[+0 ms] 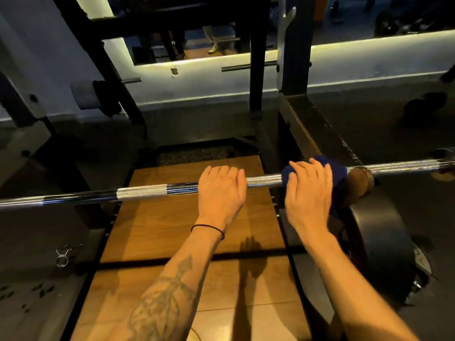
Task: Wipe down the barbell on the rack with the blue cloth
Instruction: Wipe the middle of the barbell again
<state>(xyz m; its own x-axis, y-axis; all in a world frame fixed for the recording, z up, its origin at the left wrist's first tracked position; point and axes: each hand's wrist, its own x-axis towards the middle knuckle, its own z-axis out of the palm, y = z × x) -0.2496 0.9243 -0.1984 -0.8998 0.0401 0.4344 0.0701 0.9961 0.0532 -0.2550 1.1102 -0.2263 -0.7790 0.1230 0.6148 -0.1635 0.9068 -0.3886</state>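
We see the barbell (147,190) lying level across the view, its chrome shaft alternating smooth and knurled bands, held up by the black rack (293,77) whose uprights rise behind it. Our left hand (221,190) rests on top of the shaft near its middle, fingers laid together over the far side of the bar; whether the thumb wraps underneath we cannot tell. A thin black band (209,228) circles that wrist. Just to the right, our right hand (309,190) lies over the blue cloth (341,171), fingers curved down onto it, so that the cloth is bunched around the bar beneath the palm (a fold of it hangs below the hand, too). The cloth sits on the shaft beside a brownish collar (360,179), and a black weight plate (384,232) hangs below and right of it. Beneath the bar a wooden platform (172,242) with dark edging runs toward us. On the dark floor to the left lies a metal spring clip (64,254). No containers show here.
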